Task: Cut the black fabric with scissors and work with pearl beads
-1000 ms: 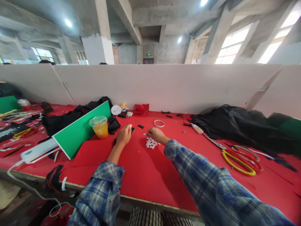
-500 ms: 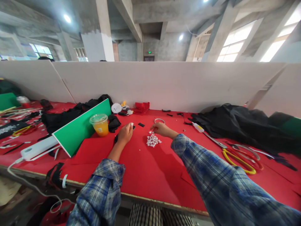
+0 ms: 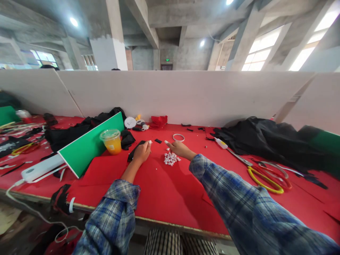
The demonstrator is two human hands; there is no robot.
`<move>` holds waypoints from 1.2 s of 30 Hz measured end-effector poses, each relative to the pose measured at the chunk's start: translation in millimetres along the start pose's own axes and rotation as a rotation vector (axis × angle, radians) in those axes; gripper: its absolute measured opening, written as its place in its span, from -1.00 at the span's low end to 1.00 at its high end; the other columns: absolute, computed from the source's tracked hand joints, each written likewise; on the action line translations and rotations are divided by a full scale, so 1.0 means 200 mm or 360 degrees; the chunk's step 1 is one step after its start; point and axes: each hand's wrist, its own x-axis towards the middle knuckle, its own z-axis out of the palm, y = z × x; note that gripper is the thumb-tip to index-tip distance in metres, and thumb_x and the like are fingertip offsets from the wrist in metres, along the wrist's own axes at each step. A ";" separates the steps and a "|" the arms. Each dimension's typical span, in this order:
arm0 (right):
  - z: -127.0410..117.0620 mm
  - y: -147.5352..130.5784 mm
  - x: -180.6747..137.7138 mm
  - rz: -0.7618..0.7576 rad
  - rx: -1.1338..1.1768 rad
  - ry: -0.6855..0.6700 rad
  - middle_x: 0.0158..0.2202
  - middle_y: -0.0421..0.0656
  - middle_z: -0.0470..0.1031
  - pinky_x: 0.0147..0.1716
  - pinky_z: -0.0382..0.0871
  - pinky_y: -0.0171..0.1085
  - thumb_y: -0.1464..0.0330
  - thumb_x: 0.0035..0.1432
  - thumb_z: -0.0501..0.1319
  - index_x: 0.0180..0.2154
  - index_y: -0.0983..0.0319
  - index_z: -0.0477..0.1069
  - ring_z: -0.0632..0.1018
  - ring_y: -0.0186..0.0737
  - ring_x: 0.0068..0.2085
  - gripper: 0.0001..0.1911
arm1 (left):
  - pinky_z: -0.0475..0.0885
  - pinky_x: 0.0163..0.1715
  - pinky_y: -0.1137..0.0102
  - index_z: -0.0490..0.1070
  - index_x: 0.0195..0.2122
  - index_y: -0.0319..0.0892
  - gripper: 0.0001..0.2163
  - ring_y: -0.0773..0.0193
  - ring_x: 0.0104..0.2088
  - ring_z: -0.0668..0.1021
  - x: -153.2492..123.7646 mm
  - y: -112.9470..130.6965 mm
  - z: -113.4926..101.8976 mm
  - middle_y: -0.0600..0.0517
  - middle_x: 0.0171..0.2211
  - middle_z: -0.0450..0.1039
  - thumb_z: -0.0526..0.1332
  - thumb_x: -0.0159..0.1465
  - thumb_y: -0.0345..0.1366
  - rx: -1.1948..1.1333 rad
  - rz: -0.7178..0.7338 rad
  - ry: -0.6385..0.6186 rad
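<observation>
Pearly beads (image 3: 170, 160): heaped on the red tabletop (image 3: 164, 198), just beside the right hand (image 3: 181, 149).
Right hand: fingers drawn together, white-tipped; any hold cannot be told.
Left hand (image 3: 141, 152): loosely curled, white-tipped; any hold cannot be told.

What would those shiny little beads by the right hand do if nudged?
The beads would probably scatter, since they seem loosely heaped. Their glossy look suggests they may be slippery, and being so small, each is likely light.

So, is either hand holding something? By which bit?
Can't tell: left hand and right hand each show a white spot at the fingertips, too small to identify.
</observation>
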 end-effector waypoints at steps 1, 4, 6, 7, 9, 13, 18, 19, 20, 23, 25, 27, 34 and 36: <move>0.00 0.00 0.01 -0.0009 0.0012 -0.0018 -0.66 -0.14 0.38 -0.55 0.18 -0.36 0.19 0.31 -0.05 -0.56 0.30 0.48 0.39 -0.34 -0.58 -0.46 | 0.35 -0.39 0.42 0.42 -0.13 -0.23 -0.64 0.23 -0.45 0.56 0.00 0.00 0.00 -0.02 -0.51 0.52 -0.15 0.40 -0.24 -0.0006 -0.0003 -0.0006; -0.02 0.03 0.02 -0.0018 0.0061 -0.0083 -0.61 -0.19 0.43 -0.56 0.19 -0.41 0.37 0.19 0.14 -0.48 0.31 0.50 0.40 -0.39 -0.58 -0.74 | 0.35 -0.39 0.42 0.42 -0.13 -0.24 -0.63 0.24 -0.46 0.56 0.00 0.00 0.00 -0.02 -0.51 0.51 -0.16 0.40 -0.24 -0.0023 -0.0008 -0.0015; -0.03 0.04 0.03 -0.0005 0.0092 -0.0102 -0.65 -0.23 0.39 -0.59 0.17 -0.42 0.42 0.15 0.17 -0.47 0.32 0.49 0.36 -0.42 -0.62 -0.80 | 0.35 -0.37 0.41 0.41 -0.13 -0.23 -0.64 0.23 -0.45 0.55 0.00 0.00 0.01 -0.02 -0.52 0.50 -0.15 0.40 -0.24 -0.0033 -0.0008 -0.0019; -0.03 0.04 0.03 0.0001 0.0102 -0.0097 -0.69 -0.25 0.35 -0.60 0.15 -0.41 0.40 0.15 0.18 -0.50 0.32 0.48 0.33 -0.43 -0.64 -0.78 | 0.35 -0.37 0.41 0.41 -0.12 -0.23 -0.64 0.23 -0.44 0.55 0.00 0.01 0.01 -0.02 -0.52 0.50 -0.15 0.40 -0.24 -0.0038 -0.0008 -0.0021; -0.03 0.05 0.02 0.0007 0.0123 -0.0062 -0.75 -0.27 0.24 -0.63 0.10 -0.39 0.30 0.19 0.16 -0.57 0.32 0.45 0.28 -0.42 -0.67 -0.65 | 0.35 -0.35 0.40 0.41 -0.12 -0.23 -0.65 0.22 -0.43 0.55 0.01 0.01 0.00 -0.01 -0.53 0.49 -0.14 0.40 -0.24 -0.0050 -0.0007 -0.0033; -0.03 0.04 0.02 0.0022 0.0221 0.0032 -0.77 -0.27 0.14 -0.61 0.10 -0.35 0.10 0.27 -0.03 -0.63 0.31 0.42 0.28 -0.38 -0.66 -0.41 | 0.34 -0.38 0.41 0.43 -0.14 -0.19 -0.69 0.24 -0.44 0.53 0.00 0.01 -0.02 0.03 -0.54 0.45 -0.02 0.35 -0.14 -0.0106 0.0037 -0.0156; -0.02 0.07 0.03 -0.0019 0.0406 -0.0050 -0.60 -0.20 0.42 -0.55 0.26 -0.41 0.31 0.22 0.09 -0.39 0.33 0.50 0.43 -0.38 -0.56 -0.71 | 0.38 -0.37 0.44 0.30 0.08 -0.12 -0.18 0.24 -0.33 0.52 -0.05 0.01 -0.04 0.06 -0.33 0.44 0.49 -0.27 -0.15 -0.0420 0.0142 -0.0945; -0.02 0.08 0.03 -0.0046 0.0435 -0.0080 -0.53 -0.19 0.48 -0.51 0.30 -0.43 0.42 0.17 0.14 -0.34 0.33 0.50 0.47 -0.38 -0.51 -0.83 | 0.39 -0.34 0.43 0.28 0.10 -0.10 -0.11 0.23 -0.30 0.52 -0.06 0.01 -0.04 0.05 -0.30 0.42 0.51 -0.35 -0.19 -0.0414 0.0165 -0.0980; -0.01 0.09 0.03 -0.0072 0.0457 -0.0107 -0.48 -0.18 0.51 -0.47 0.33 -0.44 0.52 0.09 0.17 -0.29 0.32 0.50 0.51 -0.38 -0.45 -0.84 | 0.39 -0.32 0.42 0.26 0.11 -0.09 -0.08 0.22 -0.28 0.51 -0.06 0.01 -0.04 0.05 -0.29 0.41 0.51 -0.37 -0.21 -0.0392 0.0178 -0.0967; 0.02 0.11 0.01 -0.0102 0.0476 -0.0164 -0.48 -0.19 0.53 -0.46 0.37 -0.45 0.67 -0.03 0.15 -0.22 0.32 0.48 0.54 -0.36 -0.44 -0.67 | 0.37 -0.34 0.41 0.17 0.17 -0.14 -0.11 0.21 -0.33 0.50 -0.06 0.03 -0.01 0.09 -0.37 0.39 0.48 -0.23 -0.20 -0.0329 0.0140 -0.0873; 0.03 0.11 0.00 -0.0108 0.0453 -0.0176 -0.56 -0.22 0.50 -0.53 0.36 -0.43 0.64 -0.02 0.16 -0.24 0.33 0.49 0.52 -0.35 -0.53 -0.72 | 0.35 -0.36 0.40 0.16 0.17 -0.20 -0.19 0.21 -0.38 0.50 -0.06 0.06 0.02 0.12 -0.46 0.38 0.43 -0.11 -0.20 -0.0280 0.0117 -0.0791; 0.05 0.12 -0.01 -0.0135 0.0410 -0.0132 -0.58 -0.22 0.47 -0.53 0.35 -0.40 0.57 0.01 0.18 -0.30 0.33 0.49 0.50 -0.34 -0.55 -0.82 | 0.35 -0.35 0.39 0.23 0.11 -0.22 -0.36 0.21 -0.39 0.50 -0.05 0.10 0.05 0.12 -0.50 0.38 0.37 0.00 -0.24 -0.0257 0.0118 -0.0698; 0.06 0.21 -0.05 -0.0175 0.0277 0.0117 -0.02 0.14 0.42 -0.07 0.35 -0.13 0.31 0.04 0.26 0.16 0.36 0.20 0.49 -0.04 -0.03 -0.34 | 0.42 -0.15 0.29 -0.01 0.26 -0.10 -0.26 0.15 -0.10 0.51 -0.09 0.18 0.09 -0.16 0.05 0.35 0.31 0.07 -0.28 -0.0648 0.0102 -0.0702; 0.08 0.24 -0.08 -0.0168 0.0151 -0.0070 0.22 0.22 0.15 0.10 0.16 0.04 0.18 -0.14 0.38 0.27 0.27 0.00 0.25 0.14 0.21 -0.01 | 0.30 0.04 0.15 -0.06 0.29 -0.09 -0.05 -0.05 0.17 0.30 -0.09 0.18 0.09 -0.24 0.22 0.11 0.43 -0.09 -0.17 -0.0505 0.0162 -0.0660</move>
